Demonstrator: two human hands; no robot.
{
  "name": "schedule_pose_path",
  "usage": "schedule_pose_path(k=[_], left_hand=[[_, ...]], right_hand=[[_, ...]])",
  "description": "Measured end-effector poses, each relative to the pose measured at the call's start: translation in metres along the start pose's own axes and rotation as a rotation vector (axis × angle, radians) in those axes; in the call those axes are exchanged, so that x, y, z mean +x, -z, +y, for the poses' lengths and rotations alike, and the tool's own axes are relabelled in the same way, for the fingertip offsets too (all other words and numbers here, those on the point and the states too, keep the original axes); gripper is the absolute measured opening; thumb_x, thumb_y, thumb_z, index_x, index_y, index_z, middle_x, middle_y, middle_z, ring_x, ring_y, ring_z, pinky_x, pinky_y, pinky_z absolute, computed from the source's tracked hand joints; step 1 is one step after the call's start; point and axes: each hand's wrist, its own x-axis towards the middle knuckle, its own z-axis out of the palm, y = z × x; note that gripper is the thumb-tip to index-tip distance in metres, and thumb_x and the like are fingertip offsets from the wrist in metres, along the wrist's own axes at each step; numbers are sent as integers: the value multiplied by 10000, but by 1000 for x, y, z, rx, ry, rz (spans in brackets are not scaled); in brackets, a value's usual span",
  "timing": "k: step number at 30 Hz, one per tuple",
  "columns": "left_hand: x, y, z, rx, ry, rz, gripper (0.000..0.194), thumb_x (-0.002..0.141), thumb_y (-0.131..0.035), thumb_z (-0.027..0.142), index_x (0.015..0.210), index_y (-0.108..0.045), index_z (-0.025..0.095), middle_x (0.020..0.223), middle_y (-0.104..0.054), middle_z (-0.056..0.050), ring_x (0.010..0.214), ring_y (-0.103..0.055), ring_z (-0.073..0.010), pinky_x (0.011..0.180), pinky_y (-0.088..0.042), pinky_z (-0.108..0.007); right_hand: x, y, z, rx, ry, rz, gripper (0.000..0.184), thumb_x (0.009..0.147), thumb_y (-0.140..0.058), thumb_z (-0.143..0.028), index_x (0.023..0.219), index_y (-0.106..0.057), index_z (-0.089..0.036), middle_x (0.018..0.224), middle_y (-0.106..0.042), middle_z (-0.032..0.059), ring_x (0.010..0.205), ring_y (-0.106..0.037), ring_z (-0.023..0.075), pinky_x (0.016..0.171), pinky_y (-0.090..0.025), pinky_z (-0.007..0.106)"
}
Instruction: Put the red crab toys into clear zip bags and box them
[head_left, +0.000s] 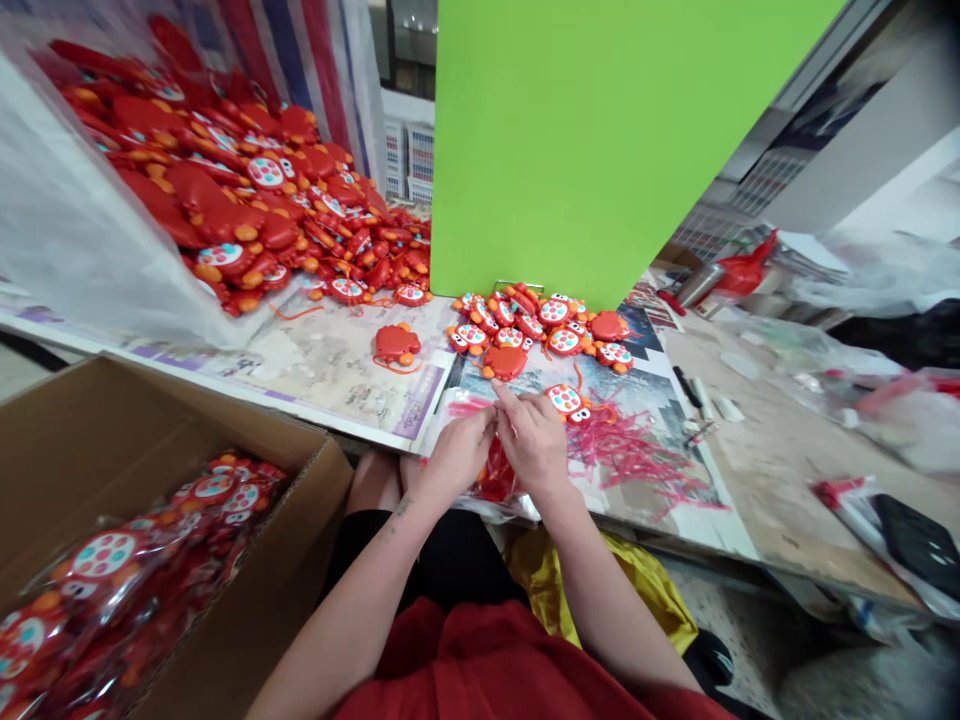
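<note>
In the head view, both hands meet at the near edge of the worktop (337, 370), just above the person's lap. The left hand (456, 455) and the right hand (534, 440) are pressed side by side, fingers bent inward around a red toy (496, 478) that shows only as a patch of red between and under the palms. Both grips are narrow and closed on this toy; how it is oriented cannot be told, since the hands hide most of it.

Just beyond the right fingertips lies a crab-shaped toy with a dotted white face (568, 402), its red cord trailing onto a tangle of pink-red strings (637, 455) spread over the worktop to the right. Further back, at the foot of a large green panel (592, 140), sits a small cluster of the same toys (540, 322), some face up, some showing plain red backs. One toy lies alone, back up (397, 343), left of the cluster.

At the far left a big heap of toys (247, 200) spills out of a clear plastic sheet (67, 230). Near left, below the worktop edge, an open cardboard box (150, 420) holds bagged toys (105, 570). A yellow bag (547, 580) hangs under the worktop beside the person's knees.
</note>
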Motion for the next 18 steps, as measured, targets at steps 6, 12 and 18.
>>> schedule_pose_path(k=[6,12,18], left_hand=[[7,-10,-8,-230,-25,-32,291,933,-441,239,1111,-667,195,1121,-717,-84,1054,-663,-222,930,-487,-336],[15,-27,-52,-645,299,-39,240,870,-522,295,1001,-661,149,1031,-706,-102,895,-681,-207,733,-538,-298],[16,-29,-64,-829,386,-31,288,808,-613,380,970,-656,145,896,-670,-52,779,-637,-164,694,-521,-278]], right_hand=[[-10,-1,28,162,-307,143,329,863,-537,-190,1187,-593,-203,883,-690,46,890,-602,226,878,-481,411],[-89,43,113,47,-749,252,169,746,-532,-287,856,-605,-182,844,-645,69,788,-597,218,774,-479,374],[-186,103,155,-401,-689,22,253,759,-504,-362,800,-682,-186,874,-654,112,881,-589,294,882,-429,505]])
